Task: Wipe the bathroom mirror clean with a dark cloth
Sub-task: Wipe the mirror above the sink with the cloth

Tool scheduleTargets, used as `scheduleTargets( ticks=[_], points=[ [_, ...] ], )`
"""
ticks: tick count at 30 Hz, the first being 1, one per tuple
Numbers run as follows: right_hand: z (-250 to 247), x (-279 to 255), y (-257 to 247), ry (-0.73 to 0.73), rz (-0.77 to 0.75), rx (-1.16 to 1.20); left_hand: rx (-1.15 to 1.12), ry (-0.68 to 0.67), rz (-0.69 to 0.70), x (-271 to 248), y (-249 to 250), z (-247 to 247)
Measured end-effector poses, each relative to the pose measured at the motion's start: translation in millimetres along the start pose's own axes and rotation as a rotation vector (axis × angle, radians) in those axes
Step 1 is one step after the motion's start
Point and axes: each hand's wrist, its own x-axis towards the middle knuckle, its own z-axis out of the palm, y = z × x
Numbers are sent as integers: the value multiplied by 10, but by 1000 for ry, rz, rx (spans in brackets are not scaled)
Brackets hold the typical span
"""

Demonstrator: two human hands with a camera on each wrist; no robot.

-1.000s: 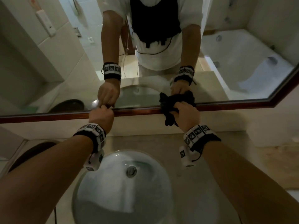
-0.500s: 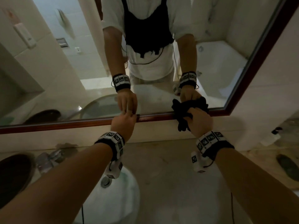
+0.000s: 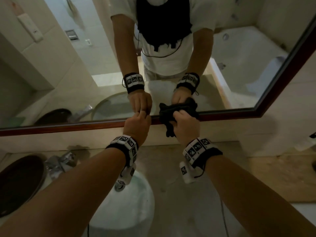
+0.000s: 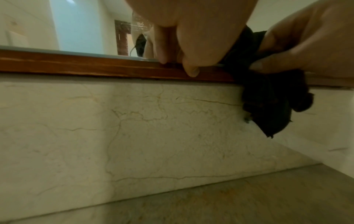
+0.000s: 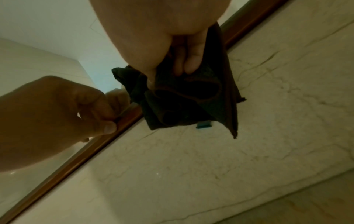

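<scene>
The mirror (image 3: 82, 69) has a brown wooden frame (image 3: 68, 126) along its bottom edge. My right hand (image 3: 178, 118) grips a bunched dark cloth (image 3: 168, 115) and holds it against the glass and frame at the bottom edge. The cloth's loose end (image 4: 268, 106) hangs over the marble below. In the right wrist view two fingertips (image 5: 189, 65) dig into the cloth (image 5: 182, 103). My left hand (image 3: 143, 117) sits just left of it, fingers curled, holding nothing. Its thumb and fingertips (image 4: 189, 70) rest on the frame.
The mirror's lower right corner (image 3: 259, 112) lies to the right of the cloth. Below are a marble backsplash (image 4: 134, 128), a stone counter (image 3: 188, 194), a round white basin (image 3: 130, 212), a chrome faucet (image 3: 59, 161) and a dark round dish (image 3: 18, 182) at far left.
Both hands have slid right along the mirror's bottom edge, away from the basin. The left hand now sits closer to the cloth. The right hand still grips the cloth.
</scene>
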Motion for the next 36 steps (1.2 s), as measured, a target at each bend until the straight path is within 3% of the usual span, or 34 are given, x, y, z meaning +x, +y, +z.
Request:
scheduleTargets(
  ticks=[4, 13, 20, 28, 36],
  points=[
    [-109, -31, 152, -70, -28, -72, 10, -56, -10, -8, -15, -16],
    [-640, -179, 993, 17, 260, -153, 8, 13, 26, -17, -5, -44],
    [-604, -120, 795, -26, 394, -136, -12, 54, 69, -18, -78, 1],
    [-19, -11, -55, -18, 204, -72, -123, 60, -27, -93, -90, 29],
    [-371, -54, 392, -97, 238, -116, -183, 84, -109, -148, 5, 14]
  ],
)
